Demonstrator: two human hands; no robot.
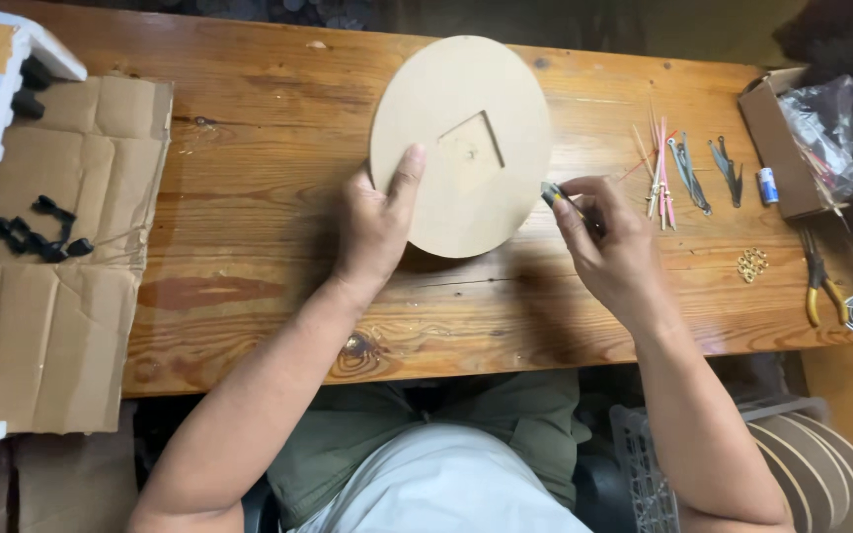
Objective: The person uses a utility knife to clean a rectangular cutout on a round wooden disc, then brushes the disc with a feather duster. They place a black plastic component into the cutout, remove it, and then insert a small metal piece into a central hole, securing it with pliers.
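Right now the left hand (375, 225) is resting on the near-left edge of a round tan board disc (460, 146), its fingers pressed flat and close together on the rim, the thumb lying up across the face. The disc is lying flat in the middle of the wooden bench (249, 257), slightly overhanging nothing, with a shallow square recess (470, 153) cut near its centre and a small hole inside that. The recess is sitting empty, so as far as can be judged nothing has been fitted into it yet. The right hand (609, 242) is hovering at the disc's right edge, its fingers pinching a small dark-and-yellow piece (555, 195); what that piece is cannot be told. To the right, thin pink, cream and grey clock-hand-like strips (673, 168) are lying in rows, untouched, beside a little heap of brass-coloured bits (752, 264) and yellow-handled pliers (821, 281). More discs (821, 464) are stacked in a crate below.
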